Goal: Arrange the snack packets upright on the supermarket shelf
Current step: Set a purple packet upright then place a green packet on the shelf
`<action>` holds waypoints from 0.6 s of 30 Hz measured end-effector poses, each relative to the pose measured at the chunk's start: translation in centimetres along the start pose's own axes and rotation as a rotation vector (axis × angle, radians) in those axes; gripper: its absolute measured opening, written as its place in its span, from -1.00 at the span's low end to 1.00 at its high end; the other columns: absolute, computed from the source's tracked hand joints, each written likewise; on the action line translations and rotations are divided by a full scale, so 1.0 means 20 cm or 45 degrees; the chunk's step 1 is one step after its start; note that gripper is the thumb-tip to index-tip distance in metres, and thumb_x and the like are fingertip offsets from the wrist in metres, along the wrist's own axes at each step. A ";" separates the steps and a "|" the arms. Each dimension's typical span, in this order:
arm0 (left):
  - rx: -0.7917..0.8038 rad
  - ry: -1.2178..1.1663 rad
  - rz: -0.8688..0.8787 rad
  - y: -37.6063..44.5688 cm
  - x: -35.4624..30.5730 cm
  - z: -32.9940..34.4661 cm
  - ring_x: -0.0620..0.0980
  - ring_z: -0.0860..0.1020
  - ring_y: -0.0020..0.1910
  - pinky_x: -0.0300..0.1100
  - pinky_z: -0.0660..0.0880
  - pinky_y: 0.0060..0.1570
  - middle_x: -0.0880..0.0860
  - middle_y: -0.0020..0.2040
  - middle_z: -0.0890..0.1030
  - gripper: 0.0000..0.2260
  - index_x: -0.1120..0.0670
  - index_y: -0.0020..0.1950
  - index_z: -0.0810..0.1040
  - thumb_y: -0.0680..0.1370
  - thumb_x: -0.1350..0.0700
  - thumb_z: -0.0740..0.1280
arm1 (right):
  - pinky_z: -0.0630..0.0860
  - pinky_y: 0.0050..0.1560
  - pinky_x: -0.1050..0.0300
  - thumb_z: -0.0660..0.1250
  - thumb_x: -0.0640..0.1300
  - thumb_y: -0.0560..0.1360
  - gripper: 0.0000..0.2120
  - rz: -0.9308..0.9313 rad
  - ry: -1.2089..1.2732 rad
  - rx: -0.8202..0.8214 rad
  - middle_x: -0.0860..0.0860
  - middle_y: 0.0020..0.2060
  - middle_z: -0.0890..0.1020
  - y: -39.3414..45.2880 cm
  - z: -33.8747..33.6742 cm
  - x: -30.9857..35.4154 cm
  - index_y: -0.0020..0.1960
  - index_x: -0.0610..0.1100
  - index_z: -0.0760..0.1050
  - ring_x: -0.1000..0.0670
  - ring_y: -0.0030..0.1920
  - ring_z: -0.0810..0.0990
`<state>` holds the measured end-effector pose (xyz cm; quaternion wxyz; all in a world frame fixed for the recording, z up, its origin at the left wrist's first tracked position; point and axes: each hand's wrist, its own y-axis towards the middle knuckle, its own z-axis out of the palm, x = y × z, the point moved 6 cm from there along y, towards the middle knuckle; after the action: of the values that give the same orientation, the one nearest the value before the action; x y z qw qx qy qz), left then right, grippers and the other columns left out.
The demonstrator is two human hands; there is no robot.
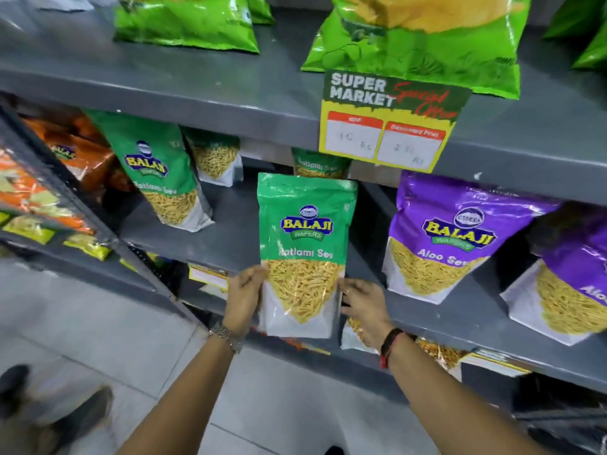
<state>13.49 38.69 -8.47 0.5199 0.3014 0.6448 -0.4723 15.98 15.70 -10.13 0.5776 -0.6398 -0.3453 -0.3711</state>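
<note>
A green Ratlami Sev packet (pixel 303 244) is held upright in front of the grey middle shelf (pixel 230 238). My left hand (pixel 244 295) grips its lower left edge and my right hand (pixel 363 305) grips its lower right edge. Another green Ratlami Sev packet (pixel 157 172) stands upright on the shelf to the left, leaning slightly. Two more green packets (pixel 215 156) (pixel 320 164) stand further back. A purple Aloo Sev packet (pixel 450 238) stands to the right, with a second purple packet (pixel 568 290) at the frame's right edge.
The upper shelf (pixel 197 87) carries light green chip bags (pixel 423 44) and a yellow special offer price tag (pixel 387 126). Orange packets (pixel 75 149) fill the neighbouring rack on the left. Lower shelves hold more packets. The tiled floor (pixel 98 323) and a shoe lie below left.
</note>
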 end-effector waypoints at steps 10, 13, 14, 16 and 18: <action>0.097 -0.063 0.122 -0.35 -0.01 0.04 -0.17 0.54 -0.36 -0.30 0.48 -0.29 -0.12 -0.40 0.62 -0.76 0.01 -0.29 0.57 0.55 0.14 0.24 | 0.57 -0.34 0.20 0.30 -0.20 0.49 -0.88 -0.186 -0.029 0.068 -0.03 -0.30 0.66 -0.24 -0.16 0.03 -0.17 -0.14 0.61 0.09 -0.32 0.63; 0.126 -0.083 0.117 -0.34 0.01 0.02 -0.13 0.54 -0.35 -0.31 0.47 -0.32 -0.05 -0.37 0.61 -0.79 0.19 -0.22 0.54 0.55 0.13 0.23 | 0.58 -0.14 0.01 0.29 -0.19 0.50 -0.87 -0.187 -0.078 0.056 -0.12 -0.20 0.64 -0.25 -0.15 0.02 -0.08 -0.20 0.60 -0.04 -0.18 0.59; 0.139 -0.082 0.123 -0.31 0.00 0.02 -0.04 0.52 -0.29 -0.24 0.45 -0.27 0.07 -0.31 0.58 -0.75 0.26 -0.19 0.52 0.54 0.09 0.24 | 0.58 -0.12 -0.02 0.28 -0.18 0.51 -0.86 -0.200 -0.111 0.052 -0.16 -0.21 0.63 -0.24 -0.14 0.03 -0.08 -0.21 0.59 -0.06 -0.19 0.57; 0.169 -0.087 0.121 -0.23 -0.03 0.02 0.09 0.47 -0.15 -0.05 0.42 -0.09 0.18 -0.15 0.52 -0.67 0.29 -0.12 0.52 0.50 -0.02 0.28 | 0.59 -0.08 -0.13 0.25 -0.14 0.52 -0.82 -0.271 -0.186 0.034 -0.29 -0.23 0.62 -0.22 -0.11 0.08 -0.14 -0.19 0.58 -0.12 -0.22 0.57; 0.196 -0.058 0.140 -0.14 -0.10 0.04 0.10 0.45 -0.08 0.02 0.38 0.02 0.17 -0.09 0.51 -0.70 0.15 -0.12 0.57 0.46 -0.08 0.29 | 0.57 -0.10 -0.15 0.24 -0.12 0.53 -0.78 -0.374 -0.257 -0.028 -0.28 -0.30 0.59 -0.18 -0.09 0.16 -0.25 -0.13 0.53 -0.15 -0.27 0.55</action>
<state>11.91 37.17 -5.79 0.5347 0.3646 0.5771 -0.4980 14.34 14.33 -5.53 0.4725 -0.6228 -0.4872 -0.3892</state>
